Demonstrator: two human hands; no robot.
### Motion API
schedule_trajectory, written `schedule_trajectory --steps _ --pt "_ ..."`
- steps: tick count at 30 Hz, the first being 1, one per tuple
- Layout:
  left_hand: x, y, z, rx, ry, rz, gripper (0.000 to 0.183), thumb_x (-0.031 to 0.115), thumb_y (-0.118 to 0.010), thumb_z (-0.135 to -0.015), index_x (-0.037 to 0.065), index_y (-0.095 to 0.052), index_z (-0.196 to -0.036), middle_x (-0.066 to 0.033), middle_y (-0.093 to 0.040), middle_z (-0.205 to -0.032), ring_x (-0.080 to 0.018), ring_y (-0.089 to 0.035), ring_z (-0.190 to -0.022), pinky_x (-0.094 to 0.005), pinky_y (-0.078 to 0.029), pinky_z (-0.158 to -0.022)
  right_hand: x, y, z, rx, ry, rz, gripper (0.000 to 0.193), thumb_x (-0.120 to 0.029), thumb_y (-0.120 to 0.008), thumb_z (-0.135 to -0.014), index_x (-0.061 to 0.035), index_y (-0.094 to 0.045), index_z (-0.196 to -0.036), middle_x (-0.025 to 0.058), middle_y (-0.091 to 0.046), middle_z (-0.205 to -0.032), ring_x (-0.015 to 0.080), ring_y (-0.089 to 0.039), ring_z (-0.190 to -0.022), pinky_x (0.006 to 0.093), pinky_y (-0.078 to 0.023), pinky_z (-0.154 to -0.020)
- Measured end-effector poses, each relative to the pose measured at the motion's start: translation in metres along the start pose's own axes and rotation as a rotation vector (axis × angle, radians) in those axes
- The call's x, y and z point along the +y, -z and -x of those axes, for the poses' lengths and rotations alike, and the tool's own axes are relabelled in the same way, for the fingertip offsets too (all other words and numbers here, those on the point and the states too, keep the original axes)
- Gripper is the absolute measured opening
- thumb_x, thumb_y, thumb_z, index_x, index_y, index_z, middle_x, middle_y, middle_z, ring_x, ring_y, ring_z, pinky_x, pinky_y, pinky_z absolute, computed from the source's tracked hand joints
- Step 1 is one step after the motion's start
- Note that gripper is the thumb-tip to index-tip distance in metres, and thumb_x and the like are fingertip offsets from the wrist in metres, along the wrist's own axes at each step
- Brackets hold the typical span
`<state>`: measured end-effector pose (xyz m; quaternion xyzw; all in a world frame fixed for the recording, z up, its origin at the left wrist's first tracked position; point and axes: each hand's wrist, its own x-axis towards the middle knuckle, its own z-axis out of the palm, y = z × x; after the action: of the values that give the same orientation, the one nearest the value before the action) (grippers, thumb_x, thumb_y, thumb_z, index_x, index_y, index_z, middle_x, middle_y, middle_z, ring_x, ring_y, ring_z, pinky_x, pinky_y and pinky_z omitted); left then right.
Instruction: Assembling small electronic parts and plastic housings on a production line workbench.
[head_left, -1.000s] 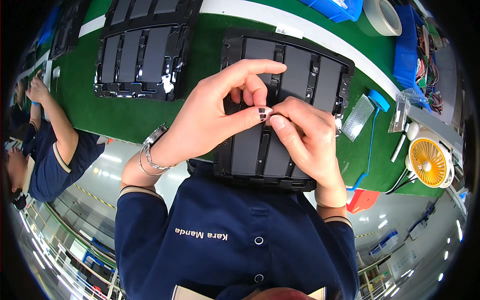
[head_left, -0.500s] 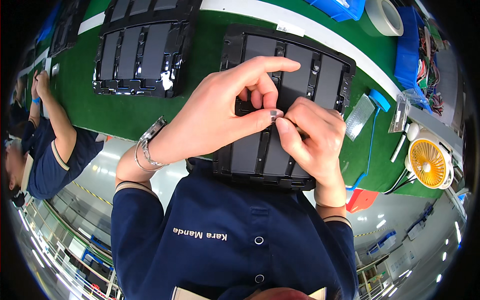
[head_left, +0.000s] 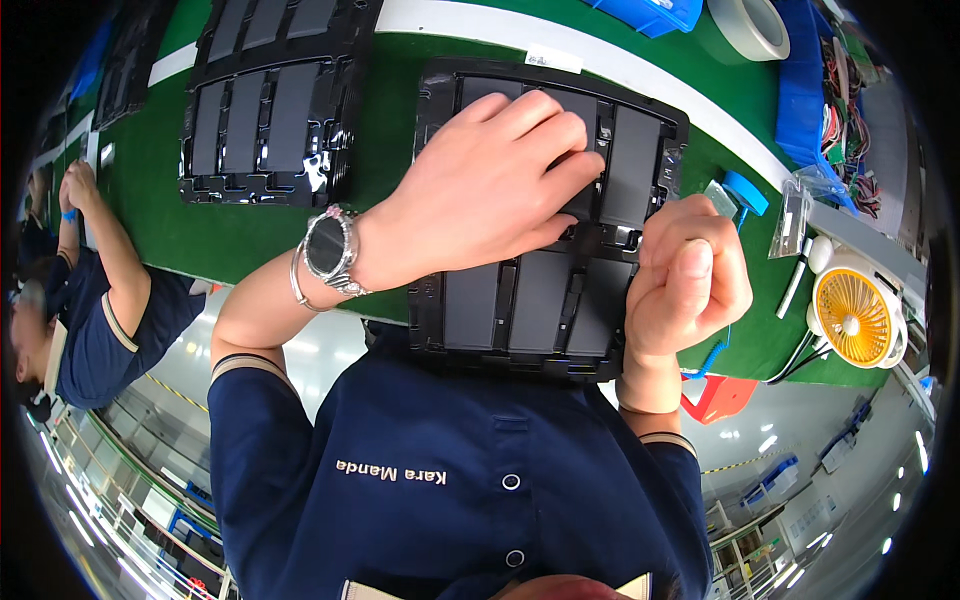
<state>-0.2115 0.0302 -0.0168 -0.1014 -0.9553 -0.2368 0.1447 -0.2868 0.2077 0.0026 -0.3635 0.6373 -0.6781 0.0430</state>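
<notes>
My left hand reaches over a black plastic tray, its fingers bent down at the dark grey flat panels. Its thumb and index fingertip are apart, and the other fingertips are hidden. One panel lies in its slot just right of that hand. More panels fill the near row. My right hand is raised beside the tray's right edge, fingers curled and thumb pressed against them. What they hold, if anything, is hidden.
Another black tray of panels lies left on the green table. Right are a blue coiled cord, a yellow fan, a tape roll and a blue bin of wires. A co-worker's arm shows far left.
My hands, together over the tray with a small grey piece at the left thumb, have parted. The left turned palm down onto the panels; the right moved right and curled up.
</notes>
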Motion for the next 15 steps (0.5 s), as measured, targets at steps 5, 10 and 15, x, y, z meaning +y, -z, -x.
schedule_trajectory --steps 5,10,15 --pt "-0.002 0.022 0.001 -0.006 0.376 0.296 0.05 0.023 -0.074 -0.08 0.012 -0.056 -0.126 -0.0027 -0.06 -0.073 -0.0153 -0.055 -0.059 -0.029 -0.047 -0.054 -0.001 0.001 -0.002 0.009 -0.041 -0.032 0.018 -0.003 -0.058 -0.091 0.0032 -0.054 -0.074 0.0072 -0.056 -0.066 0.0126 -0.048 -0.056 0.0248 -0.037 -0.052" --pt "0.007 0.02 0.011 -0.067 0.784 1.474 0.073 0.02 -0.056 -0.098 0.005 -0.013 -0.155 -0.0124 -0.07 -0.096 -0.0181 -0.072 -0.077 -0.0248 -0.053 -0.06 -0.009 -0.006 -0.004 -0.099 -0.261 0.136 0.028 -0.013 -0.054 -0.095 0.0005 -0.052 -0.07 0.0051 -0.051 -0.063 0.0119 -0.046 -0.059 0.0244 -0.034 -0.054" --pt "0.017 0.031 0.021 0.0 0.7 1.349 0.081 0.0 -0.048 -0.095 0.013 0.004 -0.157 -0.0203 -0.067 -0.115 -0.0248 -0.072 -0.092 -0.0256 -0.055 -0.066 -0.01 -0.009 -0.005 -0.207 -0.378 0.211 0.022 -0.006 -0.053 -0.094 0.0009 -0.055 -0.074 0.0036 -0.054 -0.066 0.0093 -0.046 -0.06 0.0237 -0.035 -0.055"
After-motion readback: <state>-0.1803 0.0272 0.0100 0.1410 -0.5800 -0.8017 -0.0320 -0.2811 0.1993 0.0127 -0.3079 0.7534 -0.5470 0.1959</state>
